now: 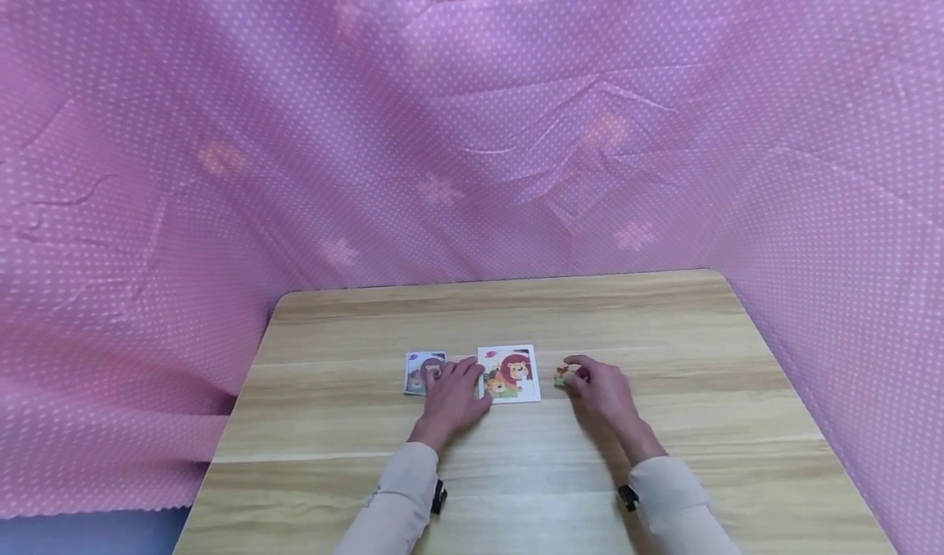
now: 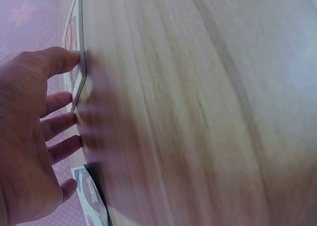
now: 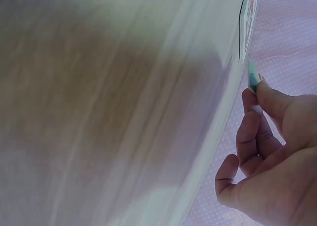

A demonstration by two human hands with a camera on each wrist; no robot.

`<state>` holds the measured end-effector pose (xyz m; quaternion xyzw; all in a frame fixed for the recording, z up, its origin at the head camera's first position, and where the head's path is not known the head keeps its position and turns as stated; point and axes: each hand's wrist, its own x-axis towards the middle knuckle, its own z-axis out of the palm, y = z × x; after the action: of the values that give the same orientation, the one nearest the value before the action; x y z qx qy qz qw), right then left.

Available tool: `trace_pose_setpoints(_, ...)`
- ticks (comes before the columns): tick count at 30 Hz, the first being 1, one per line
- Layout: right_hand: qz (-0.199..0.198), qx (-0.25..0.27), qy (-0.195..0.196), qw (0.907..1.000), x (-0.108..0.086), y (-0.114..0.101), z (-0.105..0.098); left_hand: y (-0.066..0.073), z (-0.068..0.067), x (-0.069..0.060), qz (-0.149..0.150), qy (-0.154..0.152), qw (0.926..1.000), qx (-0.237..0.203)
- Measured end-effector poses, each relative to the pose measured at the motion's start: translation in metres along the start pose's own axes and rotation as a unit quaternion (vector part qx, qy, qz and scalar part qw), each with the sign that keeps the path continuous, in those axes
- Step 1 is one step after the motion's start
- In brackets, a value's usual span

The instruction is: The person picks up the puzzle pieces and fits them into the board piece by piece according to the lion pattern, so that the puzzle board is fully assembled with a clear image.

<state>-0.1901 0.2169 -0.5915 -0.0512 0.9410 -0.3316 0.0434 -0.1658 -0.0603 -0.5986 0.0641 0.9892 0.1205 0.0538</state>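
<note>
A white-bordered jigsaw puzzle board (image 1: pixel 528 389) with a lion picture lies flat on the table, a bare white patch at its lower right. My left hand (image 1: pixel 453 395) lies along the board's left side with its fingers spread; in the left wrist view the thumb touches the board's edge. Partly under that hand is a smaller card (image 1: pixel 413 375) with a similar lion picture. To the right of the board, my right hand (image 1: pixel 606 395) pinches a jigsaw puzzle piece (image 1: pixel 562 375) between thumb and finger. Only the green edge of the piece shows in the right wrist view.
The wood-patterned table (image 1: pixel 590 313) has rounded far corners. A pink dotted cloth (image 1: pixel 472 170) hangs behind it and along both sides. Dark straps (image 1: pixel 628 498) sit at the sleeve cuffs.
</note>
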Motion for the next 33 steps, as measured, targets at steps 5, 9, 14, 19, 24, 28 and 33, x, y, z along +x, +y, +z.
trace_pose_setpoints(5, 0.002, 0.003, -0.010, 0.9999, 0.000, -0.001, 0.003, 0.003, 0.000, -0.002, -0.005, -0.002, 1.0000, -0.004)
trace_pose_setpoints(9, -0.002, 0.011, -0.017, 0.9998, -0.001, -0.002, 0.006, 0.005, 0.000, -0.003, -0.007, -0.002, 1.0000, -0.004)
trace_pose_setpoints(14, -0.001, 0.027, -0.027, 0.9993, -0.001, -0.004, 0.012, 0.007, 0.003, -0.005, -0.010, -0.003, 0.9999, 0.000)
trace_pose_setpoints(19, -0.001, 0.047, -0.040, 0.9981, 0.000, -0.008, 0.018, 0.010, 0.004, -0.007, -0.012, 0.001, 0.9999, 0.004)
trace_pose_setpoints(24, -0.002, 0.061, -0.057, 0.9965, -0.001, -0.014, 0.025, 0.012, 0.004, -0.010, -0.014, 0.005, 0.9999, -0.001)
trace_pose_setpoints(28, -0.001, 0.066, -0.066, 0.9956, -0.001, -0.019, 0.030, 0.014, 0.004, -0.011, -0.016, 0.006, 0.9998, -0.005)
trace_pose_setpoints(33, -0.008, 0.058, -0.067, 0.9961, -0.003, -0.021, 0.035, 0.016, 0.007, -0.013, -0.017, 0.009, 0.9998, 0.001)
